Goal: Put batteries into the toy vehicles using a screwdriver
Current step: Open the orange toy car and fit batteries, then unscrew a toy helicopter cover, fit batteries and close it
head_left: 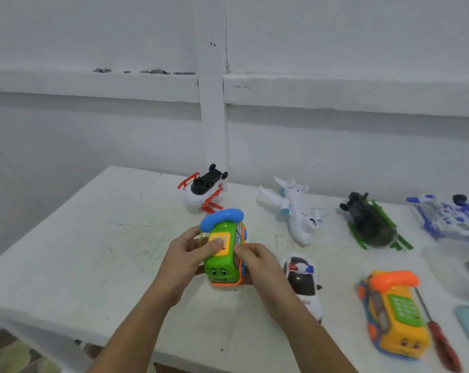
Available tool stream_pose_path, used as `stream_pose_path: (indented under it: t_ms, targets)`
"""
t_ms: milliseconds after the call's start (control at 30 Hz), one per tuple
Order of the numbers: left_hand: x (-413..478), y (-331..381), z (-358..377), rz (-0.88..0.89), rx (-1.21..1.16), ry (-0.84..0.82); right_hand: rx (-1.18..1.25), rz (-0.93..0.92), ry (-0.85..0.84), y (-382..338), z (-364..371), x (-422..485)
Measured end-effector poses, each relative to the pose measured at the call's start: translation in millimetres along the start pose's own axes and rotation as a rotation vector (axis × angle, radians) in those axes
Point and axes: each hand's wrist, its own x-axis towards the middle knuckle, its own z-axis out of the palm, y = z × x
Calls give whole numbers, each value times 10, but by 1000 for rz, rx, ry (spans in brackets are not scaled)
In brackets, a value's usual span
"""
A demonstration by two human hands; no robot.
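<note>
Landmark: the green phone-bus toy (222,254), held just above the white table (93,238) near its middle.

Left hand (186,255): clasps the toy's left flank; its thumb (214,247) presses on the yellow keypad on top.

Right hand (256,261): grips the toy's right flank, fingertips (240,250) curled onto the upper edge. Both hands are closed on the toy; neither holds a tool.

Toy's lie: long axis runs away from the person, smiling face nearest, blue handset (222,219) at the far end. The underside faces down, so I cannot see any battery cover.

Screwdriver (437,332): lies on the table well to the right of the green toy and nearer the person, just beside the orange phone-bus toy (394,316). Its red handle points toward the person, its shaft away.

Nearer hand: the right, I judge, though the white police car (304,284) sits between it and the tool.

Turning point: the toy probably needs flipping before the screwdriver is of any use.

Other toys: 2 helicopters, 1 plane and 1 blue-white craft, beyond and right of the green toy.

Batteries: I cannot pick any out.
</note>
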Motion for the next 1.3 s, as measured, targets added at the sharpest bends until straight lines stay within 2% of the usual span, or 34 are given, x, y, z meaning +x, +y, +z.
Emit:
stream_pose_path:
  t_ms: [200,367,600,733,900,1100,1200,1300]
  targets:
    - [224,-236,-454,-107,110,-147,-266,61,166,160,467,-32]
    - [313,-453,-642,-76,345,-145,-481,79,228,259,623,-14]
    - [299,-490,-705,-10,454,-182,-513,90,259,253,662,-4]
    - [381,-503,-780,-40,438,-203,-370,172,296,208,560,88]
    - [704,-447,-903,-44,339,-86,-289,181,364,-2,441,501]
    - [1420,-233,-941,-1,347,62,-317,167,298,-263,452,1247]
    - [1664,-135,-891,-19,276,41,-298,163,200,-365,556,1513]
    - [1802,-87,-857,2,220,-28,-88,177,153,-450,659,1721]
